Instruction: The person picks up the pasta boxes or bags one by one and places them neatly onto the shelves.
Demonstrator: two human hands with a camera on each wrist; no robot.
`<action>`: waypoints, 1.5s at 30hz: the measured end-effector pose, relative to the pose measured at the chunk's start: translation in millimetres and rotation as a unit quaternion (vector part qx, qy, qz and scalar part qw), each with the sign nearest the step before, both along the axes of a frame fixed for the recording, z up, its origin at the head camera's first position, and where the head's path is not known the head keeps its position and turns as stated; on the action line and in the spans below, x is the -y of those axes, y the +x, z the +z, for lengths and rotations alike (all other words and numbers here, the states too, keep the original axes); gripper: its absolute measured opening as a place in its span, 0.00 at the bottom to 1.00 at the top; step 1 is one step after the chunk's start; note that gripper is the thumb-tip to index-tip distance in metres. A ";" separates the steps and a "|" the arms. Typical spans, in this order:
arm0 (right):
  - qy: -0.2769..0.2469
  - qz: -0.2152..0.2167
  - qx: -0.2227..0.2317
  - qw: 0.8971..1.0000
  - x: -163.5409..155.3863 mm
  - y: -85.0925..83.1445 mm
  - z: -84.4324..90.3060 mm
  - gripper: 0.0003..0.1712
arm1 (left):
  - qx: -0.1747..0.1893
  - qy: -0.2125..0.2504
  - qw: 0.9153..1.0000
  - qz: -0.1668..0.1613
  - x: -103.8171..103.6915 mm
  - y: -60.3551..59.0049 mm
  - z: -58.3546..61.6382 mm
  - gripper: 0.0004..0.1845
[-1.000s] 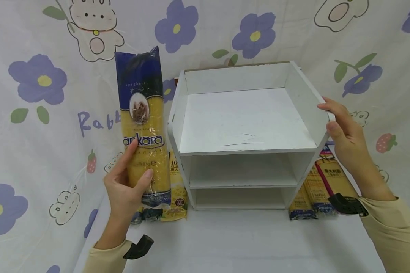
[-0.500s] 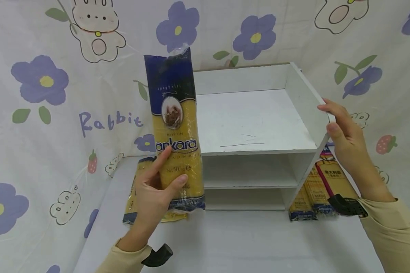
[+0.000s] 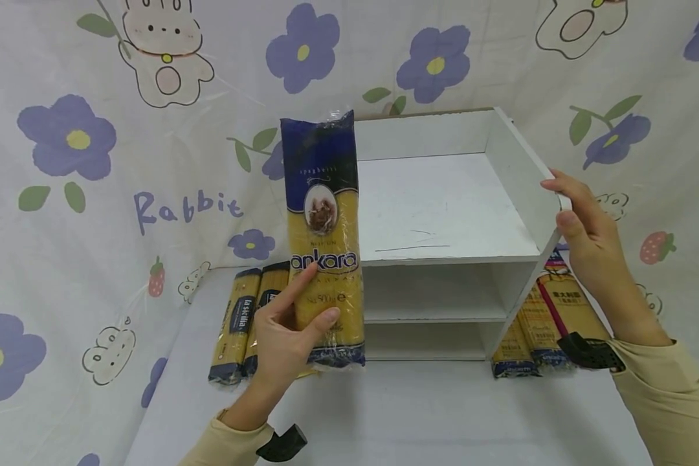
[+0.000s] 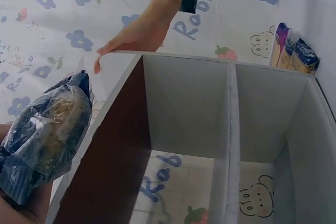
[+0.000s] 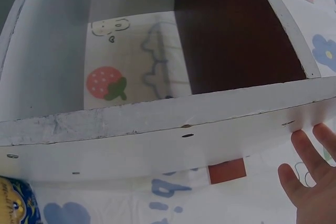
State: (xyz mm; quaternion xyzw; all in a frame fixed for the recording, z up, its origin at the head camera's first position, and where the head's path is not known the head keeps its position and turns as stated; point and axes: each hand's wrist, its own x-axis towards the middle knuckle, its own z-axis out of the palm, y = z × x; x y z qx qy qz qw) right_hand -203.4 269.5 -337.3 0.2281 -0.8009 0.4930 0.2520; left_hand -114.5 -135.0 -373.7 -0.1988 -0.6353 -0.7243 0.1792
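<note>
While your left hand [image 3: 285,336] grips the spaghetti pack [image 3: 324,239] upright, long axis vertical, just left of the shelf unit [image 3: 443,213] | your right hand [image 3: 588,239] clasps its right wall | left hand nearer.

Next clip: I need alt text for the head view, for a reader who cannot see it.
A left hand holds a blue and yellow spaghetti packet upright in front of a white three-tier shelf, while the right hand grips the shelf's right side panel. More pasta packets lie on the table on both sides of the shelf.
</note>
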 end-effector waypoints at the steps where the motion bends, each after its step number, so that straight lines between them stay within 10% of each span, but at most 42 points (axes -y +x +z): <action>1: 0.000 0.000 0.000 1.000 -0.2 -0.1 -0.2 0.23 | 0.001 0.001 1.000 0.000 -0.5 -0.3 -1.4 0.34; 22: -0.011 0.005 0.016 1.000 0.6 1.3 -1.0 0.23 | 0.049 -0.007 0.999 0.012 -7.2 -4.1 -28.4 0.34; 30: -0.016 -0.004 0.013 1.000 1.0 1.6 0.1 0.23 | 0.046 -0.002 0.999 0.012 -8.1 -3.1 -25.0 0.34; 45: -0.015 -0.008 0.010 1.000 0.2 -0.5 -1.9 0.23 | 0.155 -0.009 0.988 -0.019 -4.6 4.1 -0.2 0.33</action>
